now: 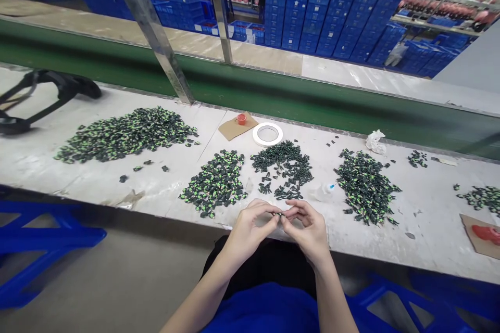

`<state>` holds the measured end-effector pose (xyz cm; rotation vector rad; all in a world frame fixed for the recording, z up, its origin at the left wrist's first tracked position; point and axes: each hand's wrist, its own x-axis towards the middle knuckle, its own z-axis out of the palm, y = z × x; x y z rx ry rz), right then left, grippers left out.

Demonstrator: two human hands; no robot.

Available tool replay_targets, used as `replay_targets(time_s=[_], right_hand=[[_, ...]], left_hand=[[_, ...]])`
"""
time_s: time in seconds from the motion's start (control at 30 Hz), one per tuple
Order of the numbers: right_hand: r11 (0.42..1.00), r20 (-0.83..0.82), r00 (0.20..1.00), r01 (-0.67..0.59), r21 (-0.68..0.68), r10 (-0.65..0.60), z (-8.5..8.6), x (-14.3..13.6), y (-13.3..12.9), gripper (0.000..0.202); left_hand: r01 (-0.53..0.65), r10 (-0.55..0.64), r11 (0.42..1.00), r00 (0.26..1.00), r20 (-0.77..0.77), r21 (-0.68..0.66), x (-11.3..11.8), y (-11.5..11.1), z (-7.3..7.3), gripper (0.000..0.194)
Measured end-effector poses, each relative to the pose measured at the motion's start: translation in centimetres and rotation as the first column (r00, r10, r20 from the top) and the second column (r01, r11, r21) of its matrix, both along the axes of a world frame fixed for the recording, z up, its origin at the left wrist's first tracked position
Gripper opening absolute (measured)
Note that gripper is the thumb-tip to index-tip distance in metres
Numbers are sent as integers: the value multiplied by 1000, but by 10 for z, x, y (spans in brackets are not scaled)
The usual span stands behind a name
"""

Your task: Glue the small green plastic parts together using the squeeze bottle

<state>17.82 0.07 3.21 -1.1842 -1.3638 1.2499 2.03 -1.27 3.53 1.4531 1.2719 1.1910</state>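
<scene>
Both hands meet at the table's near edge, thumbs and fingertips pinched together. Between them is a small dark part (279, 214), mostly covered by the fingers; its exact kind is too small to make out. My left hand (253, 223) grips it from one side, and my right hand (307, 226) from the other. Just beyond the hands lies a loose pile of small dark pieces (287, 158). A pile of black-and-green pieces (214, 182) is to the left of my hands, and another black-and-green pile (363, 184) is to the right.
A larger black-and-green heap (133, 132) spreads at left. Behind the piles are a white tape roll (267, 135), a red cap (241, 119) on cardboard (228, 129) and crumpled tissue (375, 141). A small clear bottle (323, 192) stands near my right hand. Blue stools flank me.
</scene>
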Motion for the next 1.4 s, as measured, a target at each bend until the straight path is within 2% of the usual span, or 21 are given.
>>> replay_targets(time_s=[0.2,0.37,0.6,0.8,0.93,1.17,1.4], right_hand=[[997,-103,992,80,4,-79,-8,-6,-3,26],[998,-145,987,66,-6,-66,-14,-8,-7,27],[997,38,999,-25,69,23,-1,-1,-10,27],[972,156,984,45,230,-83,5,-3,-15,33],[960,68,990,98,262,-120,6,-7,-19,40],[961,-123,984,152,233,-126,12,-14,-22,43],[980,-215,967,161,114,-134,9,-13,-18,44]], left_hand=[[-45,45,999,999,-9,-10,3,-7,4,10],[-91,91,995,996,4,-42,5,-13,3,10],[-30,41,991,995,86,-133,0,-12,-3,13],[2,10,989,997,79,-149,-1,-11,0,15],[-8,20,993,994,108,-114,2,-14,6,11],[-77,77,997,993,94,1,8,-21,22,9],[-53,50,995,998,37,85,9,-21,17,9]])
